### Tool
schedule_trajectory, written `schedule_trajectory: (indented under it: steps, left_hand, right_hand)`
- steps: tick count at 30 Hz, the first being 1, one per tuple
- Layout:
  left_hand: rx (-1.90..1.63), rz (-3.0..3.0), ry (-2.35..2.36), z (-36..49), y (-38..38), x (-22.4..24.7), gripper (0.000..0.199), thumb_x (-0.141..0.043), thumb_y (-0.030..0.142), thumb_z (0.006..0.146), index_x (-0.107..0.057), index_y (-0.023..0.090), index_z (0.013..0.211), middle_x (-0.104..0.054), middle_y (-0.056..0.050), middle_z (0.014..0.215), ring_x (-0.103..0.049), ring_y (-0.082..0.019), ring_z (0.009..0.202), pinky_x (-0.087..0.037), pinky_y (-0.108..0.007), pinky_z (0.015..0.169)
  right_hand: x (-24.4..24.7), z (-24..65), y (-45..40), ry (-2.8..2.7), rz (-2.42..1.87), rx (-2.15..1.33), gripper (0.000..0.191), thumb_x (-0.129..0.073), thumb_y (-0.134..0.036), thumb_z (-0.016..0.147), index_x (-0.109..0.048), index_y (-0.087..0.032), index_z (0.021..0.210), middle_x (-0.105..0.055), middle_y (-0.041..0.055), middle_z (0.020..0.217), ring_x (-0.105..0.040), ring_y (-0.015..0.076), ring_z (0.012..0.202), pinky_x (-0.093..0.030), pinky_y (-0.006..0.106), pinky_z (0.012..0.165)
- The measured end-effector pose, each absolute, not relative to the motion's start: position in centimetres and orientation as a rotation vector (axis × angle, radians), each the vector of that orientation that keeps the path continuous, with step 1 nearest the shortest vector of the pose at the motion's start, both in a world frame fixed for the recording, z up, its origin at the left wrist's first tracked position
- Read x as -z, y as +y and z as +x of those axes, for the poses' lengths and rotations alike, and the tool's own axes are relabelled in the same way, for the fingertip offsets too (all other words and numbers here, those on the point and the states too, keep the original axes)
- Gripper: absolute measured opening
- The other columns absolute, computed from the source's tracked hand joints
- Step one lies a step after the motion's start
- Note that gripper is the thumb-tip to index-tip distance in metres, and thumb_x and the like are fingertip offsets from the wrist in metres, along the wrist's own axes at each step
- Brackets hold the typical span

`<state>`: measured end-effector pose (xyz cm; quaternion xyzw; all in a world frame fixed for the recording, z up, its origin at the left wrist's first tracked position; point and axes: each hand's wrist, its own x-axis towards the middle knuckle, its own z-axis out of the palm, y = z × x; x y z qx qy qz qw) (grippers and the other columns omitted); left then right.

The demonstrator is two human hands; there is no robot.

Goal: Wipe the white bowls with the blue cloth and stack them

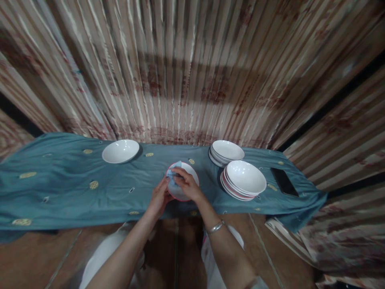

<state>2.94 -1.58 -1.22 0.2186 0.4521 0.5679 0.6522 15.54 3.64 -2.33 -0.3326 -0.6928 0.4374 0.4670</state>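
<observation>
A white bowl with a red rim (189, 170) is in front of me, near the front edge of the cloth-covered table. My left hand (160, 195) grips the bowl at its left side, fingers mostly hidden under and behind it. Inside the bowl, my right hand (187, 184) presses a light blue cloth (173, 175) against the left part of its inner surface, fingers bent over the cloth. The cloth's upper end reaches the far rim.
To the left sits a single white bowl (120, 151). On the right are a stack of dark-rimmed dishes (227, 151) and a nearer stack of red-rimmed dishes topped by a white bowl (246, 177). A black phone (284, 182) lies farther right on the teal tablecloth (69, 192). Pleated curtains (180, 72) hang behind.
</observation>
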Motion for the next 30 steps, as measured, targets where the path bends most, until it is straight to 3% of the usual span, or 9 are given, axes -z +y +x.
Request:
schedule_trajectory:
  steps: [5,16,25,30]
  left_hand:
    - [-1.303,0.49,1.032,2.7,-1.5,1.6,0.054,-0.074,0.047,0.068,-0.064,0.015,0.11,-0.068,-0.002,0.07,-0.061,-0.013,0.057,-0.052,-0.026,0.057]
    - [-1.353,0.491,1.066,2.3,-1.4,1.4,0.068,-0.078,0.05,0.062,-0.061,0.015,0.118,-0.065,0.002,0.063,-0.06,-0.013,0.051,-0.051,-0.023,0.049]
    - [-1.38,0.482,1.093,2.4,-0.9,1.4,0.072,-0.081,0.056,0.053,-0.065,0.016,0.112,-0.061,0.004,0.058,-0.053,-0.01,0.044,-0.046,-0.022,0.043]
    - [-1.373,0.512,1.078,2.3,-1.1,0.7,0.068,-0.081,0.049,0.058,-0.064,0.019,0.116,-0.069,-0.002,0.073,-0.062,-0.014,0.055,-0.053,-0.026,0.051]
  right_hand:
    - [1.5,15.8,2.9,-1.657,-0.807,-1.382,0.031,-0.065,-0.038,0.079,-0.069,-0.021,0.105,-0.068,0.0033,0.105,-0.061,0.0177,0.097,-0.047,0.032,0.091]
    - [0.3,16.9,2.0,-1.735,-0.83,-1.586,0.027,-0.072,-0.039,0.071,-0.073,-0.02,0.091,-0.072,-0.0004,0.088,-0.064,0.0158,0.083,-0.047,0.032,0.087]
    - [0.4,17.3,1.6,-1.538,-0.847,-1.749,0.029,-0.082,-0.031,0.058,-0.074,-0.019,0.084,-0.068,-0.0039,0.073,-0.056,0.0101,0.066,-0.044,0.024,0.067]
    - [-0.1,17.9,1.5,-1.273,-0.899,-1.786,0.026,-0.082,-0.028,0.057,-0.074,-0.018,0.079,-0.067,-0.0036,0.07,-0.055,0.0094,0.061,-0.042,0.022,0.062]
